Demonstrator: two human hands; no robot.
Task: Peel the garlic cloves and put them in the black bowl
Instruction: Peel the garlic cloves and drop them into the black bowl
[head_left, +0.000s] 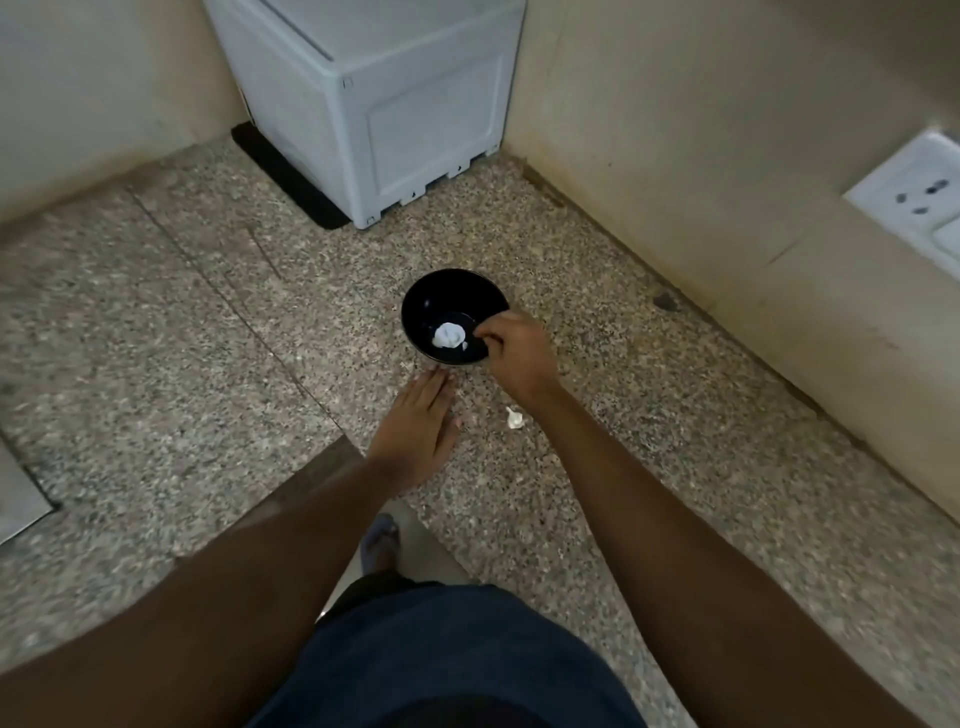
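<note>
Your left hand (415, 426) lies flat on the counter (156, 338), bracing you; your right hand (511, 345), fingers curled at the black bowl (441, 296) rim, seems to drop garlic (449, 335); its grip is unclear.

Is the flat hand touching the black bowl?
Cannot tell. In the head view the left hand lies flat on the counter, its fingertips right at the black bowl near rim, with no clear gap or contact.

The counter (182, 322) looks like speckled stone, grey and brown, with a smooth, faintly shiny face. The black bowl (441, 291) is glossy and catches small highlights. The white box (415, 104) looks like smooth moulded plastic with a dull sheen. The wall (701, 130) is matt and painted, and the socket plate (914, 192) is shiny white plastic.
</note>
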